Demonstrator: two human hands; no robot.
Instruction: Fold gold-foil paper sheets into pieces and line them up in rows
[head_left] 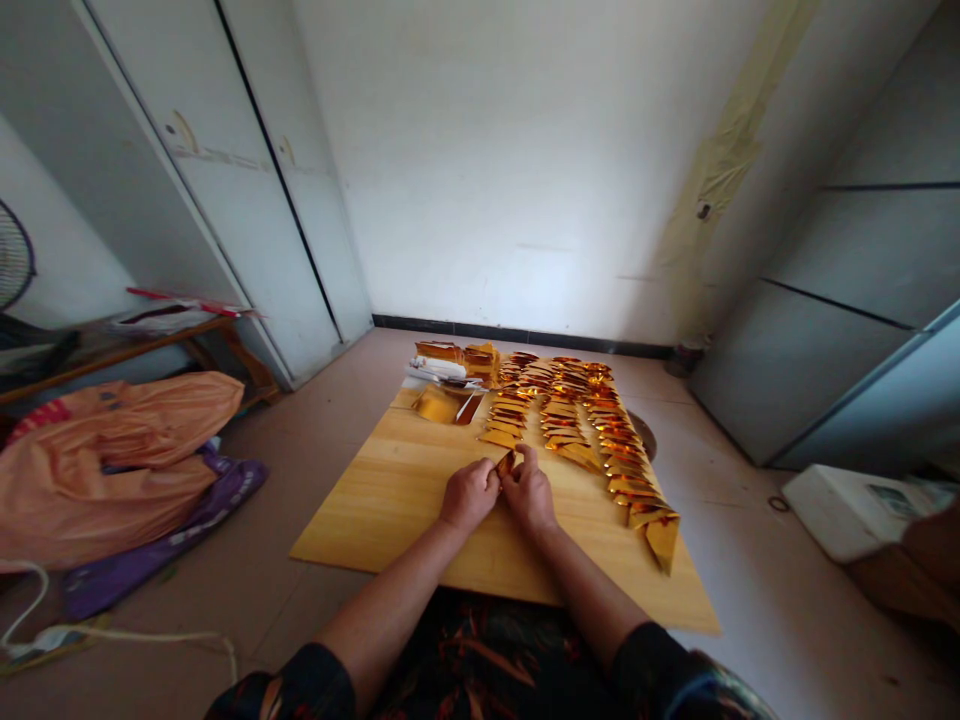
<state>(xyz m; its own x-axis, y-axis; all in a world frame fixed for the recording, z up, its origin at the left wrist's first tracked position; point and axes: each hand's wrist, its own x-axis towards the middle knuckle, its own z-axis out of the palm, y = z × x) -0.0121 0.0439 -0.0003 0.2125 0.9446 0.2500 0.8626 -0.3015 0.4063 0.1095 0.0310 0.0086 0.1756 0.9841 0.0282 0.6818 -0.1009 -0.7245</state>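
Both hands meet over the middle of the wooden board [375,500]. My left hand [470,495] is closed on the left side of a small folded piece of gold foil paper [506,464]. My right hand [529,492] grips the same piece from the right, its index finger bent above it. Much of the foil paper is hidden by the fingers. Beyond my hands, rows of folded gold foil papers [504,412] lie overlapping, and the longest row [626,460] runs down the board's right side. A stack of flat gold sheets [436,404] lies at the back left.
White packaging [437,369] sits at the board's far left corner. On the floor at left are an orange bag [120,460] and a purple bag [165,550], with a white cable [150,634] nearby. A white box [855,510] stands at right.
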